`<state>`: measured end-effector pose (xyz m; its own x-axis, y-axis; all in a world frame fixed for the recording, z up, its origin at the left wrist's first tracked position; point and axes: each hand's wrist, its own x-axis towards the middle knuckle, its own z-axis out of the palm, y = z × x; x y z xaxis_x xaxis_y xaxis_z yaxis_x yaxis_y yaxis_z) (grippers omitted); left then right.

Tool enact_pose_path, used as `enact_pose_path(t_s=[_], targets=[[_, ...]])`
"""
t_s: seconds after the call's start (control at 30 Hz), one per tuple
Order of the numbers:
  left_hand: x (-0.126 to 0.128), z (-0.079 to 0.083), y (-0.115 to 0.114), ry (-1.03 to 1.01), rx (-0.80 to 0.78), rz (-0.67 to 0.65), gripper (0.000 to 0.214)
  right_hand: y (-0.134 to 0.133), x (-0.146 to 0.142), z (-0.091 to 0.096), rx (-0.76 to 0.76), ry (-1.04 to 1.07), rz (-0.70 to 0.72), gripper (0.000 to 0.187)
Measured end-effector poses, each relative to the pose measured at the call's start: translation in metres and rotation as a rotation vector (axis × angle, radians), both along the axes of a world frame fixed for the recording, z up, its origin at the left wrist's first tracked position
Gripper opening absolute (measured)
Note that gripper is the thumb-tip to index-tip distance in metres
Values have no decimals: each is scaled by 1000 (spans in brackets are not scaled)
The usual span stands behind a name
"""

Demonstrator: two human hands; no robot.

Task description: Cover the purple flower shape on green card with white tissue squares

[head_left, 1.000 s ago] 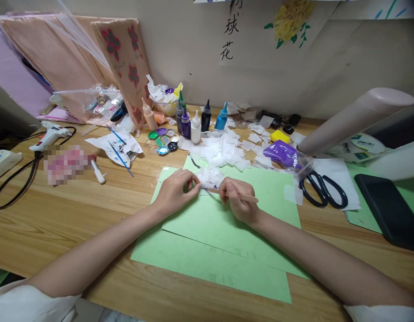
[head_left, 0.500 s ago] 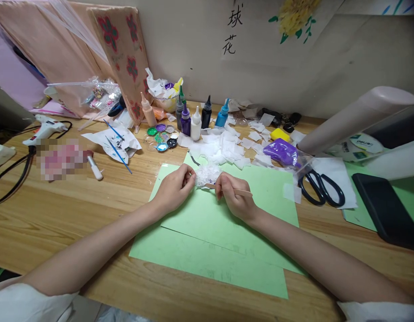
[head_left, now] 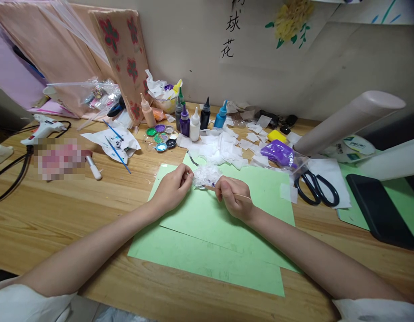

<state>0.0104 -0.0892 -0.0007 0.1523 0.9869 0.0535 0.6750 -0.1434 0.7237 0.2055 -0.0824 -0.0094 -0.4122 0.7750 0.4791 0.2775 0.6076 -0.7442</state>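
A fluffy clump of white tissue paper (head_left: 207, 175) lies on the upper of two green paper sheets (head_left: 220, 223) on the wooden desk. My left hand (head_left: 173, 188) rests at the clump's left edge, its fingertips pinched together on the tissue. My right hand (head_left: 234, 197) sits at the clump's right side, closed around a thin wooden stick (head_left: 242, 195) whose tip points into the tissue.
Loose white tissue squares (head_left: 223, 147), ink bottles (head_left: 193, 120) and a small paint palette (head_left: 162, 136) lie behind the sheets. Black scissors (head_left: 316, 190) and a purple bag (head_left: 280, 154) sit right. A glue gun (head_left: 42, 129) and brushes (head_left: 118, 145) lie left. A dark tablet (head_left: 381, 210) is far right.
Both hands have stayed at the tissue clump with only slight finger shifts. The view has drifted a little.
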Motion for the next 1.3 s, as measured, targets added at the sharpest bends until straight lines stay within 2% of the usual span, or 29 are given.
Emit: enact_pose_path(t_s=[0.23,0.43,0.67,0.77,0.9,1.0,1.1,1.3], targets=[[-1,-1,0,-7,2,-4,14,0,-2,1,2,-25,11,45],[-1,0,0,-5,-7,-8,16,-1,-5,1,-120,-17,-18,40],[-6,0,0,-21,14,6,17,-6,1,0,82,112,25,41],[-13,-2,14,65,134,18,14,-6,1,-2,77,159,25,41],[-18,1,47,409,337,-49,20,-5,-1,-5,12,218,-19,42],[-12,5,67,608,407,-125,20,-4,-1,-7,-5,223,-14,44],[-4,7,76,654,424,-170,12,-3,0,-9,-28,222,-12,46],[-2,8,79,607,409,-170,16,-3,2,-9,-76,282,-79,49]])
